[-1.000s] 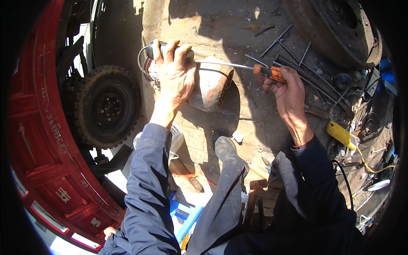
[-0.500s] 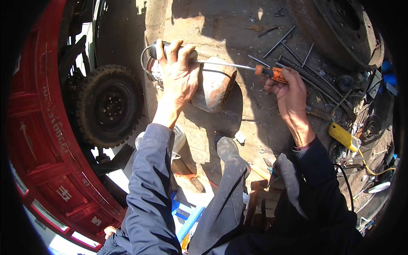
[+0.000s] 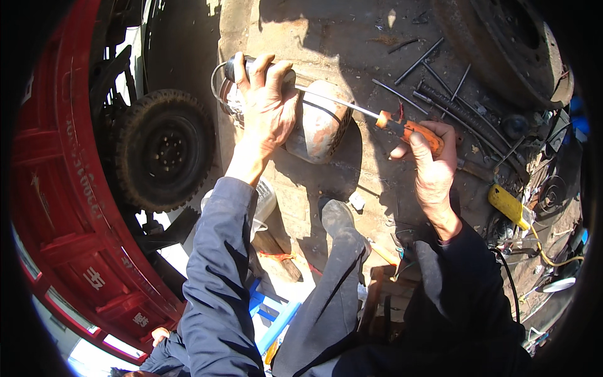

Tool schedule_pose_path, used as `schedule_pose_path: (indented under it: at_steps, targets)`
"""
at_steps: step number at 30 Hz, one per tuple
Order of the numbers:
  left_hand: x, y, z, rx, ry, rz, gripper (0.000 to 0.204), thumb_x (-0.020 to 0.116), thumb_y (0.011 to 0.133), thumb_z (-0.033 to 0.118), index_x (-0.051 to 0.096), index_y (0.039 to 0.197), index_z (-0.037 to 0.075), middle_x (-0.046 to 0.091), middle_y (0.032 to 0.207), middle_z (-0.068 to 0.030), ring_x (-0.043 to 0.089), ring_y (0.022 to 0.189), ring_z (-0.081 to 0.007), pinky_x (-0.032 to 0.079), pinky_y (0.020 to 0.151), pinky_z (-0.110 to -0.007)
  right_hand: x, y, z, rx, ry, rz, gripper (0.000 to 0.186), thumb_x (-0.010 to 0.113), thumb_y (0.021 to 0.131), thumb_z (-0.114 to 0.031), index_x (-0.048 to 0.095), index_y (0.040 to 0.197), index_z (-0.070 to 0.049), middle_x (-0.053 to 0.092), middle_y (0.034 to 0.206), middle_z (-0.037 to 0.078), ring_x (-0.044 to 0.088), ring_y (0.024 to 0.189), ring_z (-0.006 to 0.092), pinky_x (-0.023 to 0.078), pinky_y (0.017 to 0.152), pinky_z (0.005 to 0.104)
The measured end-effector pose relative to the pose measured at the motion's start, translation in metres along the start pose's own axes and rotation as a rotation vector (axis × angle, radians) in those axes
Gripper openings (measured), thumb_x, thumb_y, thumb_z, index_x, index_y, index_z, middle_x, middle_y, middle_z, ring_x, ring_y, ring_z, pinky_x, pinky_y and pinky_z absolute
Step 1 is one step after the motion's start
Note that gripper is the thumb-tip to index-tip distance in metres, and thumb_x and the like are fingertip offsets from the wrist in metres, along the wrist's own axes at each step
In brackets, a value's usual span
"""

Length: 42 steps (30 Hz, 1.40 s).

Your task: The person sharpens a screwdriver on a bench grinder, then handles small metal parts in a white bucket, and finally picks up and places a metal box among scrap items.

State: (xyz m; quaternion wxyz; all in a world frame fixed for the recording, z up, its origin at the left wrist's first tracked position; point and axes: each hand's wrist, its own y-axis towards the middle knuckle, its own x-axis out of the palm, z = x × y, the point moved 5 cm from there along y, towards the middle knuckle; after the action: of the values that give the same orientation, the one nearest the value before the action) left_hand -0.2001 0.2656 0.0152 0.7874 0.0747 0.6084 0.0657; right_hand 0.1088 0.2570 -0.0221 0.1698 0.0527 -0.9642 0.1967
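"Is that bare, dusty ground (image 3: pixel 370 151), half in sunlight?"
"Yes, with a red truck body (image 3: pixel 56 182) well to the left of the rusty metal housing (image 3: pixel 317 125) that lies on it."
"Anything else large?"
"A black tyre (image 3: pixel 166 151), between truck body and housing, and a rusty wheel rim (image 3: pixel 483 44), beyond the housing to the upper right. A blue stool (image 3: pixel 276 327) is below the housing."
"And the tool?"
"A screwdriver (image 3: pixel 394 127) with an orange and black handle, just right of the housing, its shaft slanting over the top."
"Where does the tip go?"
"Behind the left hand (image 3: pixel 267 113); I can't tell what it meets."
"How are the hands?"
"The right hand (image 3: pixel 436 163) is wrapped around the screwdriver's handle. The left grips a black cylinder (image 3: pixel 230 70) at the housing's upper left, fingers bent over it."
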Motion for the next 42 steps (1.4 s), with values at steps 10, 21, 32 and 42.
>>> schedule_pose_path:
  at_steps: [10,21,32,42]
  targets:
    - [-0.014,0.006,0.001,0.027,0.013,-0.165,0.064,0.072,0.08,0.009,0.06,0.143,0.018,0.046,0.157,-0.0135,0.015,0.158,-0.0487,0.02,0.127,-0.062,-0.004,-0.014,0.01,0.397,0.13,-0.03,0.041,0.067,0.106,-0.035,0.055,0.126,0.0,0.069,0.092,0.013,0.069,0.066,0.0186,0.057,0.065,0.0317]
    - [-0.017,0.062,-0.032,0.099,0.218,-0.826,0.068,0.09,0.072,0.03,0.064,0.135,0.028,0.064,0.131,-0.006,0.051,0.137,-0.0341,0.027,0.118,-0.069,-0.007,-0.007,0.008,0.431,0.123,-0.089,0.042,0.072,0.103,-0.03,0.062,0.129,0.001,0.07,0.094,0.012,0.067,0.067,0.0153,0.054,0.059,0.0273]
    - [-0.009,0.058,-0.029,0.18,0.291,-0.701,0.047,0.08,0.082,0.009,0.066,0.124,0.025,0.068,0.117,-0.0026,0.06,0.124,-0.0336,0.037,0.105,-0.076,-0.004,0.018,0.01,0.603,-0.091,-0.461,0.044,0.072,0.101,-0.018,0.065,0.141,-0.002,0.072,0.1,0.006,0.055,0.068,0.0021,0.042,0.058,0.0182]
    - [-0.007,0.05,-0.032,0.221,0.288,-0.577,0.047,0.083,0.08,0.011,0.063,0.121,0.022,0.068,0.115,-0.0042,0.061,0.125,-0.0336,0.031,0.112,-0.076,-0.004,0.028,0.012,0.041,-0.492,-0.474,0.044,0.078,0.095,-0.008,0.069,0.138,-0.002,0.075,0.126,0.007,0.067,0.114,0.0117,0.051,0.101,0.0276]
